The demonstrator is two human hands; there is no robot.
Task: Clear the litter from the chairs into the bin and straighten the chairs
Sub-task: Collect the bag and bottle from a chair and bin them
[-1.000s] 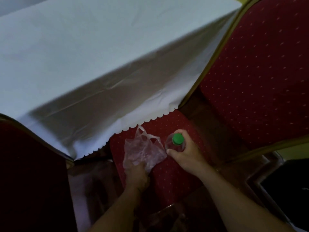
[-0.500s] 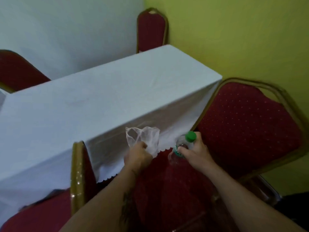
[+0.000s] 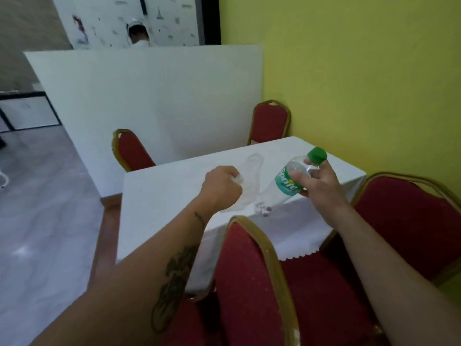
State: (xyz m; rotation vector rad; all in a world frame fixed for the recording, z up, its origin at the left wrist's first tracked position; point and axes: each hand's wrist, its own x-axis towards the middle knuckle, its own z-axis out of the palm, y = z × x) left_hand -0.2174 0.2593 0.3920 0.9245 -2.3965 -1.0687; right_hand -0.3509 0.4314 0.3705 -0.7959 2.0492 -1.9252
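My left hand is a closed fist gripping a crumpled clear plastic bag, held up over the table. To its right, my right hand holds an empty clear plastic bottle with a green cap and green label, tilted with the cap up and to the right. Below my hands stands a red chair with a gold frame, its back toward me. A second red chair stands at the right, beside the table. The bin is not in view.
A table under a white cloth fills the middle. Two more red chairs stand at its far side before a white partition. A yellow wall runs along the right. Grey floor lies to the left.
My view has lifted from the chair seat to the room. Both hands have risen from seat level to above the table, carrying the bag and the bottle; the bottle now tilts more.
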